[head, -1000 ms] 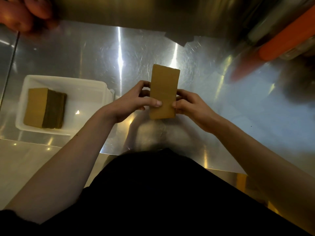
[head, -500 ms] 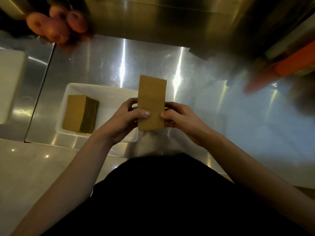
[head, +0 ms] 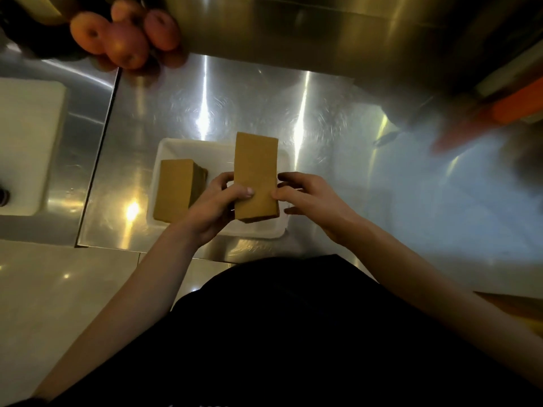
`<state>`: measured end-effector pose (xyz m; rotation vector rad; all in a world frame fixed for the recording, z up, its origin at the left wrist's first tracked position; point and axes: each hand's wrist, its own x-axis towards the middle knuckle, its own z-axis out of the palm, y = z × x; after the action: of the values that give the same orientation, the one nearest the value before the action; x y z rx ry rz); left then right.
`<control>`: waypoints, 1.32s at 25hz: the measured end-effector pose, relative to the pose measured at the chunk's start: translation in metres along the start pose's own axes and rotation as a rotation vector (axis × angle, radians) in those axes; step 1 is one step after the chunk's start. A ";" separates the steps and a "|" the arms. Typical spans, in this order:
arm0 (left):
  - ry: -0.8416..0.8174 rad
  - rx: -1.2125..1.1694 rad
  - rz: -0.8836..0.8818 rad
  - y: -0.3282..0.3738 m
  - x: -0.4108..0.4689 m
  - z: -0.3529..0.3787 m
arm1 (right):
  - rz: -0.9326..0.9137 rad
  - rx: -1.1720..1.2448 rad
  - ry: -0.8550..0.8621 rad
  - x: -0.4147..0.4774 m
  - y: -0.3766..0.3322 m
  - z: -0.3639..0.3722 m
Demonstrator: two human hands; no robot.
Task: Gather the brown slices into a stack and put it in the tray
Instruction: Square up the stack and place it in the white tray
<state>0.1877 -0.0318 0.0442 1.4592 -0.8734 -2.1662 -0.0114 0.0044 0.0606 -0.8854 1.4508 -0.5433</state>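
Hovering over the right half of the white tray (head: 164,148), the stack of brown slices (head: 256,176) is clamped between the left hand (head: 214,205) and right hand (head: 308,198). A second brown stack (head: 176,189) is seen lying in the tray's left half, on the steel counter (head: 352,142); red apples (head: 123,36) are seen at the far left.

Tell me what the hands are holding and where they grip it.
Both hands, left and right, hold a stack of brown rectangular slices by its long side edges, near the lower end.
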 end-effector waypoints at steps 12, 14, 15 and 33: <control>0.047 0.196 -0.185 -0.017 0.043 -0.013 | 0.000 0.129 0.254 0.006 0.024 0.003; 0.045 0.218 -0.209 -0.016 0.045 -0.010 | 0.012 0.165 0.201 0.008 0.023 0.004; 0.040 0.227 -0.216 -0.016 0.048 -0.006 | 0.017 0.177 0.186 0.009 0.023 0.002; -0.019 0.525 -0.121 -0.012 0.051 0.019 | -0.035 0.243 0.122 0.008 0.019 0.002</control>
<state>0.1507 -0.0493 0.0069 1.7644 -1.4773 -2.1331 -0.0125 0.0096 0.0411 -0.6955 1.4444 -0.7938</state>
